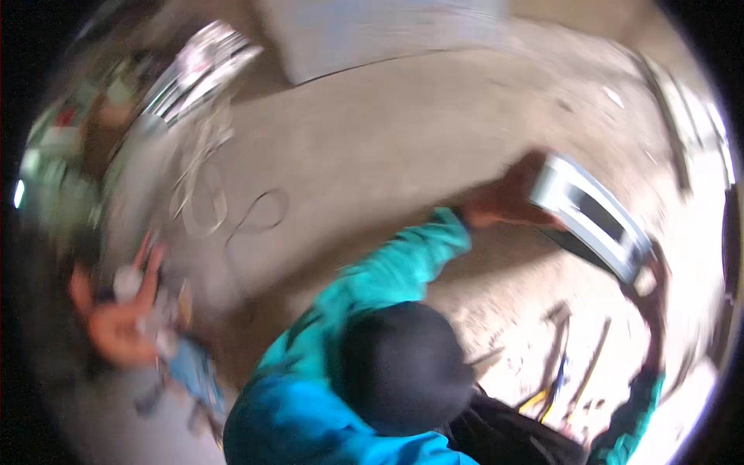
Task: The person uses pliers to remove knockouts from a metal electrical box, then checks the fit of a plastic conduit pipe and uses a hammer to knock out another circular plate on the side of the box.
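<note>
Dusty concrete floor (387, 139) fills almost the whole head view, and everything is smeared by fast motion. At the far left there is a heap of mixed clutter (70, 147) in green and red tones, too blurred to name. Just right of it lies a bundle of shiny metal strips (201, 62), and below that are loose pale cables (205, 178) and one dark wire loop (260, 213) on the floor.

Lower left, the left hand (116, 325) comes into view with a blue sleeve under it. It is around some small pale pieces (128, 283), with the fingers pointing upward. The blur hides how tight the grip is, and also which way the pieces point and where their long axis runs. The right hand does not show.

In the middle, a second person in a teal jacket (372, 294) bends over the floor and is seen from above. This person holds a white and grey panel (593, 217) at both ends. Its long axis goes from upper left to lower right. Under the panel some long tools (558, 364) lie on the floor.
</note>
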Available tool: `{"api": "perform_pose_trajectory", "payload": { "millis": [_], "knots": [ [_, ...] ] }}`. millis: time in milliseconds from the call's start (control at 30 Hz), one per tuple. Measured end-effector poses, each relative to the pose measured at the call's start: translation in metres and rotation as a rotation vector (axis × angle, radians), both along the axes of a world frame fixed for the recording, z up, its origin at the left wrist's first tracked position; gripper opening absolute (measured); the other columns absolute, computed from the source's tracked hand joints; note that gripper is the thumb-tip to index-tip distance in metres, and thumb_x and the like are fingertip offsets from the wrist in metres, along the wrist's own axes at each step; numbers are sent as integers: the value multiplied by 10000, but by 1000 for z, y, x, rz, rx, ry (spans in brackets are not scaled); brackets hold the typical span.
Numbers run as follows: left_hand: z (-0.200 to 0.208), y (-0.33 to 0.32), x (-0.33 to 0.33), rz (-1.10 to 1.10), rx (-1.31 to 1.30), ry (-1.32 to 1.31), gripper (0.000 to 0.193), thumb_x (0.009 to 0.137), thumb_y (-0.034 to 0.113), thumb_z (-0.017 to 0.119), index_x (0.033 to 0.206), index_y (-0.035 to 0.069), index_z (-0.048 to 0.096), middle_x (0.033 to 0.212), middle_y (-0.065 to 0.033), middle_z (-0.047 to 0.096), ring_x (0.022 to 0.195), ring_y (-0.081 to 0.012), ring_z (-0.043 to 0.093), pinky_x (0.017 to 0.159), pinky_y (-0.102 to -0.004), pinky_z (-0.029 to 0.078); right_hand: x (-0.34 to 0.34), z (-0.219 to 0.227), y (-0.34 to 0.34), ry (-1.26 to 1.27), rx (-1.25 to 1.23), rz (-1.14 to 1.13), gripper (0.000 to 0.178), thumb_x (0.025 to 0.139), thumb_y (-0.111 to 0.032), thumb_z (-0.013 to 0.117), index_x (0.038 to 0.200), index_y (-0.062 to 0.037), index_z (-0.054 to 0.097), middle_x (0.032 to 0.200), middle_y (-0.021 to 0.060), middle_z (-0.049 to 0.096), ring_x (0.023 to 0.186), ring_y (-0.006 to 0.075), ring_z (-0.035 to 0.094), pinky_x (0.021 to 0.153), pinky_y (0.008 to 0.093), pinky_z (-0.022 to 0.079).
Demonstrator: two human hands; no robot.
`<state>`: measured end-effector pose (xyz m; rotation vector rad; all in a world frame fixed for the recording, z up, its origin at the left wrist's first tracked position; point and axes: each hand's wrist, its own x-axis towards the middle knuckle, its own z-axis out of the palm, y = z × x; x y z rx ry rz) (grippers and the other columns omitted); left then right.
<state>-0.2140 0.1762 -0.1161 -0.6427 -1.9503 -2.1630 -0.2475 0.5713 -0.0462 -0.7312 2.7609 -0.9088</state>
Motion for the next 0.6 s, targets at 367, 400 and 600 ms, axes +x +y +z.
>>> {"api": "perform_pose_trajectory", "payload": {
  "millis": [367, 400, 600],
  "knots": [
    [-10, 2, 9, 235, 66, -96, 898, 629, 578, 770, 1275, 13, 504, 1180, -195, 514, 1128, -304, 528, 959, -411, 432, 8, 27, -42, 79, 69, 75, 843, 601, -202, 874, 1331, -44, 483, 1149, 171, 642, 976, 328, 666, 857, 430, 536],
    [-18, -2, 13, 250, -60, -37, 886, 630, 567, 769, 1272, 15, 507, 1174, -192, 513, 1124, -301, 529, 954, -408, 435, 10, 25, -43, 91, 70, 75, 827, 602, -203, 873, 1318, -36, 494, 1132, 173, 648, 976, 325, 669, 850, 424, 542],
    [-57, 0, -5, 267, -423, 286, 1054, 670, 743, 732, 1365, 27, 393, 1292, -166, 448, 1195, -315, 483, 997, -474, 421, 13, 14, -15, 28, -87, 17, 833, 568, -150, 889, 1309, -47, 523, 1151, 140, 662, 988, 267, 673, 855, 383, 548]
  ]
}}
